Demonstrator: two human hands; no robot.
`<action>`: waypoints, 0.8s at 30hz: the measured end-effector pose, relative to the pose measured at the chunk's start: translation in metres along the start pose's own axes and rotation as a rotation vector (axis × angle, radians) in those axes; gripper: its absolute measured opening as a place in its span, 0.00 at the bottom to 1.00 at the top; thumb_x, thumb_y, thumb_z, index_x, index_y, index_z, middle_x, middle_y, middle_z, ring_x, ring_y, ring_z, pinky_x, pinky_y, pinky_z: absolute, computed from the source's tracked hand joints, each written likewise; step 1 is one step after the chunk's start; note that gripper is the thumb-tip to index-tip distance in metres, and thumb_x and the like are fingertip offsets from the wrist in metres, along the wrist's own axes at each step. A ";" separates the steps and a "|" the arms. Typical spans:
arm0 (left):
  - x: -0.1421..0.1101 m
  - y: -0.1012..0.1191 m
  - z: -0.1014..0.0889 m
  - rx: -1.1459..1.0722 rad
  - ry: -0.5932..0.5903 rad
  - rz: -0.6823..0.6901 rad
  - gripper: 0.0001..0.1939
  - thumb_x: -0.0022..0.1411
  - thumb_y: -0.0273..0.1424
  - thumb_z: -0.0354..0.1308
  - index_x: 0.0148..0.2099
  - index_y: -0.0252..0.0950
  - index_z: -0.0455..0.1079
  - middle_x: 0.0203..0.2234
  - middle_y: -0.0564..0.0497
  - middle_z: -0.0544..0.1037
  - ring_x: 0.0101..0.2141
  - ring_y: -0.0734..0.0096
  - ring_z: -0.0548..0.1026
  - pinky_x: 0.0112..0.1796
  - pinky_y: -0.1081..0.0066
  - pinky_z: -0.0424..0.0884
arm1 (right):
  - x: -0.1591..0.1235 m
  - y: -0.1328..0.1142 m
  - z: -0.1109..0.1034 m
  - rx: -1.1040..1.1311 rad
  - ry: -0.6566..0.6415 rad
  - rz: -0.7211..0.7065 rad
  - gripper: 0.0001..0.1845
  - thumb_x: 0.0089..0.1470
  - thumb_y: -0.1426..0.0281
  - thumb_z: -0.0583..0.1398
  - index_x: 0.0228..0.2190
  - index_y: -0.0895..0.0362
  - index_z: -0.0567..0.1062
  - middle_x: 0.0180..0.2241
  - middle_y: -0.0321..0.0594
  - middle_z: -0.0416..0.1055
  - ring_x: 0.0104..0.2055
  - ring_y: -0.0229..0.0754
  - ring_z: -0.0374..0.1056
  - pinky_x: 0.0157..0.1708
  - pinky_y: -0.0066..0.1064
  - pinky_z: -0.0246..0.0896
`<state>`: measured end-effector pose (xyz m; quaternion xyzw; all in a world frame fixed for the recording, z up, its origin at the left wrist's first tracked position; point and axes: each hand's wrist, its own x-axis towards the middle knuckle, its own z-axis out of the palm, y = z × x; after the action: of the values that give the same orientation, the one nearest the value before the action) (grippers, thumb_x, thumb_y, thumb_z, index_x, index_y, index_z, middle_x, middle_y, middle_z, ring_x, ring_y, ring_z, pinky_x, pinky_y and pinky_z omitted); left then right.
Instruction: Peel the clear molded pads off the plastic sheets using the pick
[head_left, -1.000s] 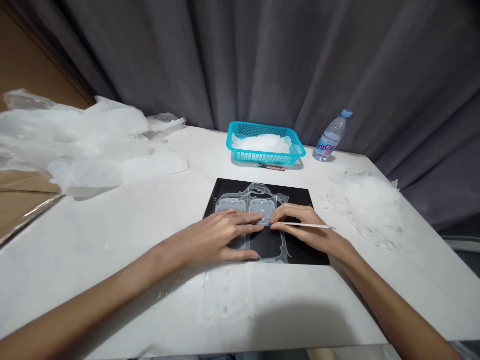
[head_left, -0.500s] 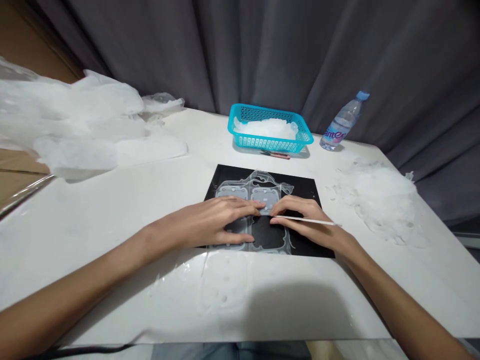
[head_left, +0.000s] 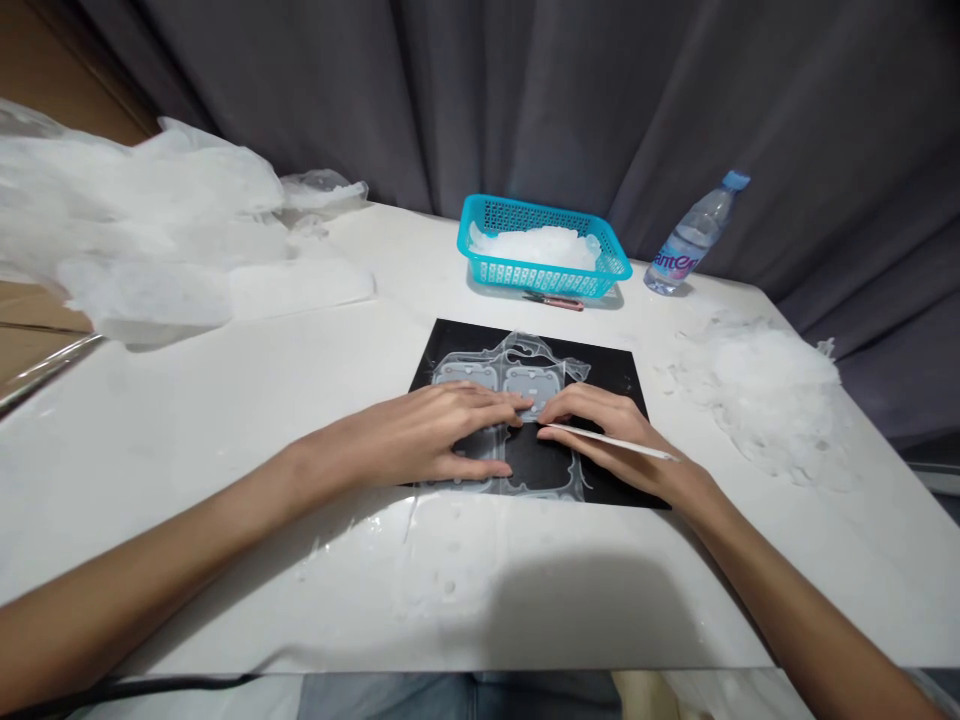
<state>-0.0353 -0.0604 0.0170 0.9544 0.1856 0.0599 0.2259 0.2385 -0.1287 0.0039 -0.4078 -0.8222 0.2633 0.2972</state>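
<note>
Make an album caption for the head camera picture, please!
Left hand on a clear plastic sheet over a black mat; right hand holds a thin white tool.

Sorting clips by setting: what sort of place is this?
Probably a small hand-work station, workshop or home unclear: a white table before a grey curtain, a black mat under a clear plastic sheet, and a blue basket of whitish pieces.

Glossy translucent plastic sheet [head_left: 534,382], smooth matt mat [head_left: 611,375], shiny tabletop [head_left: 300,370], matt cloth curtain [head_left: 300,80]
</note>
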 end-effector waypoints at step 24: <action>0.002 -0.001 -0.001 -0.009 -0.034 -0.015 0.26 0.71 0.52 0.57 0.61 0.42 0.74 0.71 0.49 0.65 0.65 0.55 0.69 0.62 0.62 0.65 | -0.005 -0.007 -0.006 -0.075 -0.013 0.029 0.07 0.70 0.65 0.59 0.42 0.52 0.77 0.44 0.42 0.78 0.47 0.45 0.74 0.50 0.37 0.69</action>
<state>-0.0338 -0.0582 0.0178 0.9529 0.1886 0.0431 0.2337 0.2416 -0.1349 0.0110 -0.4290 -0.8274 0.2392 0.2723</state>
